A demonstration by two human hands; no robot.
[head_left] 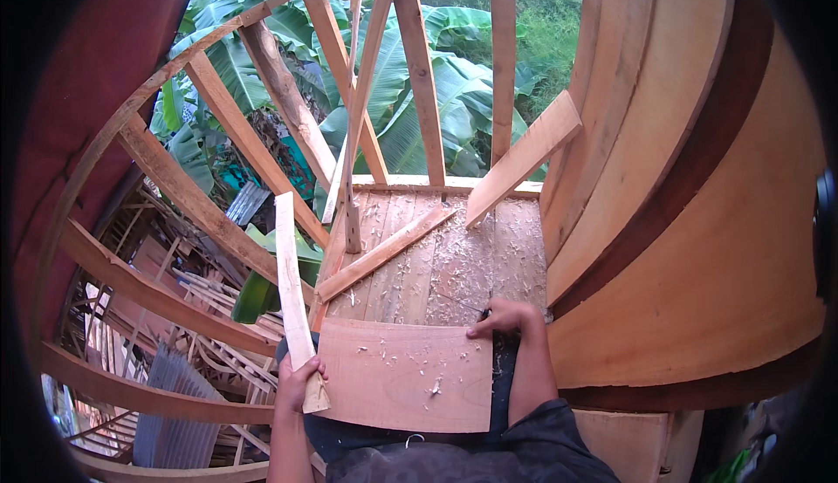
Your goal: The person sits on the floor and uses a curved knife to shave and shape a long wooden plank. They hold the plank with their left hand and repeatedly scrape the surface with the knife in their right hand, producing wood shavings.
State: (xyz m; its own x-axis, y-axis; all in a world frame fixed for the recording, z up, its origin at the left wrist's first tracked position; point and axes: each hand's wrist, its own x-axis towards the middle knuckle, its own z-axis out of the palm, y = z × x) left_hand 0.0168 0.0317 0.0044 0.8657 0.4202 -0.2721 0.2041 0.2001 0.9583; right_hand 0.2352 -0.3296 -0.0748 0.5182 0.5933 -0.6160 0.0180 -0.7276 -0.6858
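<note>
Wide plywood board (406,376) lies across the lap, above the plank floor (454,265). Left hand (299,380): grip closed round a narrow wooden strip (292,295) stood at the board's left edge. Right hand (504,317): grip pinched on a pencil-like tool at the top right corner; tip barely seen. Strip is best kept flush while marking. No containers seen; shavings scattered.

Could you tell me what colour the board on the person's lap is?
The board is pale reddish-tan wood, clearest in the head view.
</note>
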